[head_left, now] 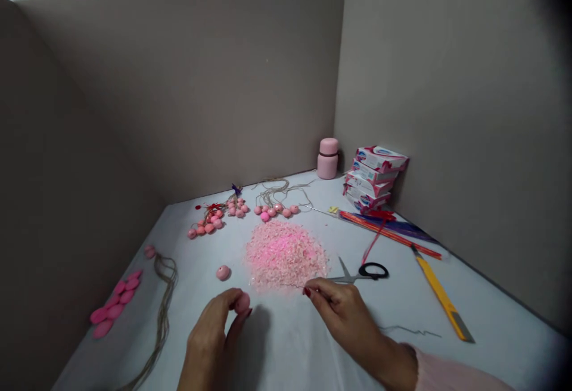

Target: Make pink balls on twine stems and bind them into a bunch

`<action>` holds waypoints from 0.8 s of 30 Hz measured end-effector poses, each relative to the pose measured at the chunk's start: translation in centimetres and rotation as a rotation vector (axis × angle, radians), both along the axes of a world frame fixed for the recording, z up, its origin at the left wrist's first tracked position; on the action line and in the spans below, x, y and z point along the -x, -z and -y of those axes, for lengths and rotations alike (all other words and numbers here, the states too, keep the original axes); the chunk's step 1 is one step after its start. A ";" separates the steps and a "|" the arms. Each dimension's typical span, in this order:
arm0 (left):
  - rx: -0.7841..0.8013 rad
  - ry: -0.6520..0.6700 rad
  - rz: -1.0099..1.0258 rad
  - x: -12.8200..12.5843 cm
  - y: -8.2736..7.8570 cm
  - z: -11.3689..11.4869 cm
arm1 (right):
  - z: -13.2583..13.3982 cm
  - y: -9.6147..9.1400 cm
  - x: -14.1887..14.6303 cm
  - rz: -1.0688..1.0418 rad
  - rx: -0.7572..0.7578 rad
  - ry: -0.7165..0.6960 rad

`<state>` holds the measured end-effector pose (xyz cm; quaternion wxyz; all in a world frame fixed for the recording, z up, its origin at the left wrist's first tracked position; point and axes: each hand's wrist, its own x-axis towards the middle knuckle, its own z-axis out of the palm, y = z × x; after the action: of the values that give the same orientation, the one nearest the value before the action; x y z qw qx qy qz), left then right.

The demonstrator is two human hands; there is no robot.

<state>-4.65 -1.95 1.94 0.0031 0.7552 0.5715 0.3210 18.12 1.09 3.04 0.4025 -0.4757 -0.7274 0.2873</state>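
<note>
One bead (242,302) is pinched at the fingertips of the left hand (211,324), a cord (297,286) at those of the right hand (343,312). Straight ahead, the way is blocked by pink flakes (286,254); the scissors (363,273) are partly hidden by the right hand. A loose bead (223,272) is seen just past the left hand.

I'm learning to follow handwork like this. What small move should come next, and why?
Probably bring the right hand toward the pink ball: the left hand holds that ball, while the right pinches a thin dark strand, and ball and strand are apart.
</note>
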 end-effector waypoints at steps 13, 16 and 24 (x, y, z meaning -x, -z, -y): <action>0.407 -0.092 0.513 -1.4 -1.6 0.8 | 0.1 0.3 0.1 -0.047 0.077 -0.039; 0.622 -0.177 1.238 -3.3 -3.3 1.0 | 0.5 -0.3 -0.1 -0.064 0.031 -0.061; 0.773 -0.194 1.884 -7.1 -5.5 1.5 | 1.5 -1.2 -0.9 -0.046 -0.327 -0.185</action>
<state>2.46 -3.44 7.44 0.6687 0.0936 0.4598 0.5768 19.02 -0.45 4.27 0.4629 -0.3283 -0.7956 0.2118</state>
